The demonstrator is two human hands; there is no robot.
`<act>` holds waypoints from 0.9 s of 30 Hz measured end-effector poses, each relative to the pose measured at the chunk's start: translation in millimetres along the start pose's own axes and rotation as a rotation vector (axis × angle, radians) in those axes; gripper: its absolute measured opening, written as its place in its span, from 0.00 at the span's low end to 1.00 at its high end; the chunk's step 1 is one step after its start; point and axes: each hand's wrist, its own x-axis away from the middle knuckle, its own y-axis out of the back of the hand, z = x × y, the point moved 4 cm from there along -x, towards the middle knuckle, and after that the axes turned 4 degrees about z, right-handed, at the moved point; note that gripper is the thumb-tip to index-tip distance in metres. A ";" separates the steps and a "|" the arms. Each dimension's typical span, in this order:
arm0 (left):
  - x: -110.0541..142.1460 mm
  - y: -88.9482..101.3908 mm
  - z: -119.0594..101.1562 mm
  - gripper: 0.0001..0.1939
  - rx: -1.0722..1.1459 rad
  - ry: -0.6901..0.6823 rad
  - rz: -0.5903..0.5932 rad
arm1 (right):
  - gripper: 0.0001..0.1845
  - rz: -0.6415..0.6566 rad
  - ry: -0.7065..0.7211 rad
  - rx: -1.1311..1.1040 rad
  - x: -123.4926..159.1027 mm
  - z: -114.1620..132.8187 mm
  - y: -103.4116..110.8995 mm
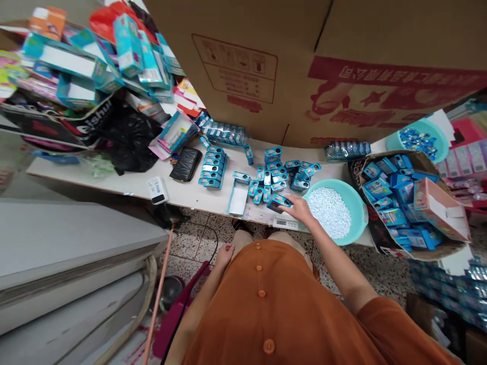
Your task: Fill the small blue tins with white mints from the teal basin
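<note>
My right hand [299, 209] is closed on a small blue box [277, 202] at the table's front edge. Just behind it lies a loose cluster of similar small blue boxes [267, 177]. To its left is an open tray-like carton [239, 198] with a white inside, one small box at its far end. A turquoise basin [359, 218] of small white pieces [330, 213] stands right beside my right wrist. My left hand [225, 253] hangs low by my left thigh, fingers curled, with nothing visible in it.
Stacked blue boxes [213, 168], a black wallet [186, 164] and a white device [157, 190] lie leftward on the table. A large cardboard carton [262, 66] blocks the back. At right stand a box of blue packs [395, 203] and another turquoise basin [441, 139].
</note>
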 end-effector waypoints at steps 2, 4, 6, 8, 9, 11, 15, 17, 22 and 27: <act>-16.1 -2.8 13.3 0.05 0.037 0.013 0.023 | 0.23 -0.061 0.015 -0.054 -15.8 26.4 -7.3; -29.9 -4.7 20.1 0.04 0.078 -0.003 0.039 | 0.23 -0.103 0.014 -0.094 -36.0 51.2 -20.9; -41.7 -5.5 20.7 0.03 0.118 -0.039 0.048 | 0.24 -0.112 -0.004 -0.112 -58.7 71.8 -38.5; -52.2 -4.9 17.7 0.02 0.149 -0.080 0.045 | 0.23 -0.100 -0.029 -0.112 -81.8 88.0 -56.4; -57.0 -3.7 15.7 0.03 0.161 -0.099 0.041 | 0.23 -0.096 -0.043 -0.106 -92.7 94.5 -64.1; -65.2 0.7 10.7 0.03 0.182 -0.142 0.035 | 0.23 -0.094 -0.061 -0.086 -112.3 105.3 -76.2; -69.3 15.6 -16.6 0.09 0.072 -0.487 0.011 | 0.22 -0.084 -0.049 -0.056 -139.5 120.9 -88.9; -65.1 20.6 -36.4 0.12 -0.058 -0.675 0.000 | 0.22 -0.075 -0.044 -0.052 -146.9 124.9 -92.4; -61.4 20.7 -74.9 0.17 -0.326 -0.790 -0.013 | 0.20 0.003 -0.054 0.022 -152.8 124.3 -102.6; -74.2 14.6 -77.7 0.24 -0.481 -0.704 0.042 | 0.19 0.107 -0.092 0.170 -150.8 114.1 -111.1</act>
